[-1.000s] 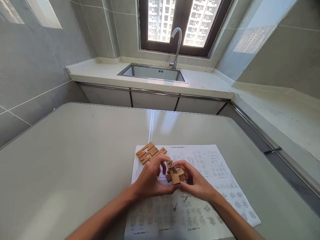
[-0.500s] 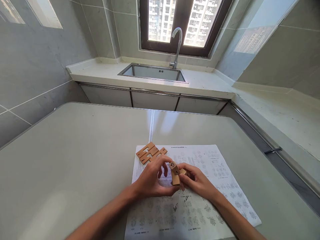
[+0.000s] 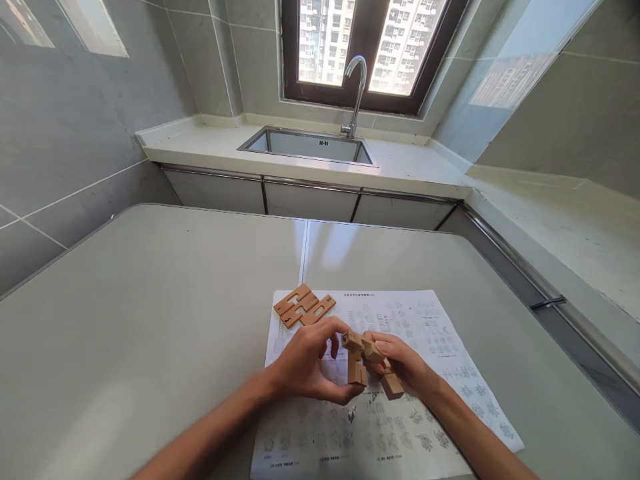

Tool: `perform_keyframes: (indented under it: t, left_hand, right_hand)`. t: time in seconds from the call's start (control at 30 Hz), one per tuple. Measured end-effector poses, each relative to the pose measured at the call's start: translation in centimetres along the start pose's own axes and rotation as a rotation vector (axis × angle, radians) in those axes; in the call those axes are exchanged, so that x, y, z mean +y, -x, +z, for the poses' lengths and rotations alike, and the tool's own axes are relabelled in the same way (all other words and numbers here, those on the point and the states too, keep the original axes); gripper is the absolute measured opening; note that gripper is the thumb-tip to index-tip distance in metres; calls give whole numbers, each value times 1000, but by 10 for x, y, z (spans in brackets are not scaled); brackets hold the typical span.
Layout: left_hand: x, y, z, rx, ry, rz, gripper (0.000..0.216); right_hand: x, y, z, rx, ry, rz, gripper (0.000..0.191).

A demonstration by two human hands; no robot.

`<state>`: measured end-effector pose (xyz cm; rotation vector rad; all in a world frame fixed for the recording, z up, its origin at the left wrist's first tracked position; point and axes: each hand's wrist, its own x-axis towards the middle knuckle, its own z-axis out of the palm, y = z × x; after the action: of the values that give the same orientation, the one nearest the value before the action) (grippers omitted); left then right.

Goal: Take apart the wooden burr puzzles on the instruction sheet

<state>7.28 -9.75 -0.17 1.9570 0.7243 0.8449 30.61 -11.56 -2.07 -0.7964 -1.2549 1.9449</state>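
Observation:
Both my hands meet over a printed instruction sheet [image 3: 430, 333] on a grey table. My right hand [image 3: 405, 367] grips a small assembly of interlocked notched wooden bars [image 3: 367, 363], tilted, one bar sticking out down and to the right. My left hand [image 3: 310, 363] pinches the left bar of the same assembly, thumb underneath and fingers curled over the top. A number is printed on the bar's end. Three flat notched wooden pieces [image 3: 303, 305] lie side by side on the sheet's far left corner, just beyond my left fingers.
The grey table [image 3: 150, 300] has a seam down its middle. Behind it runs a white counter [image 3: 415, 170] with a steel sink [image 3: 307, 143] and a curved tap [image 3: 354, 93] under a window. Tiled walls close in at left and right.
The wooden assembly has been turned and lowered a little toward me; one bar now sticks out to the lower right. Both hands shifted slightly nearer with it.

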Motion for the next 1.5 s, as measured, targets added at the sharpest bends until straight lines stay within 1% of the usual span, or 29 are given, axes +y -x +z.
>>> perform_keyframes:
  t: [0.17, 0.37, 0.63, 0.73, 0.8, 0.87, 0.97, 1.07, 1.13, 1.33, 1.5]
  left_hand:
    - [-1, 1, 1, 11, -44, 4, 52]
    - [0, 1, 3, 41, -86, 10, 50]
    - [3, -1, 3, 49, -145, -70, 43]
    - [3, -2, 2, 59, -199, -95, 42]
    - [2, -3, 4, 53, -257, -63, 43]
    - [0, -2, 7, 29, -345, 2, 44]
    - [-5, -1, 12, -25, -484, 102, 46]
    - [-9, 0, 15, -45, -576, 147, 46]
    - [-11, 0, 16, -39, -612, 143, 45]
    - [-12, -1, 16, -37, -649, 126, 43]
    - [-12, 0, 16, -47, -629, 111, 51]
  right_hand:
    - [0, -1, -1, 13, 41, 14, 44]
    - [0, 0, -1, 79, 139, -29, 46]
    - [2, 2, 2, 151, 239, -91, 51]
    - [1, 4, 2, 170, 237, -137, 49]
    - [0, 4, 2, 220, 241, -165, 45]
    - [-1, 3, 2, 313, 280, -170, 42]
    - [-2, -1, 2, 454, 436, -137, 42]
    - [0, -4, 1, 514, 563, -126, 42]
    - [1, -4, 1, 513, 604, -129, 43]
    - [3, -5, 5, 438, 769, -154, 39]
    - [0, -6, 6, 481, 778, -200, 37]
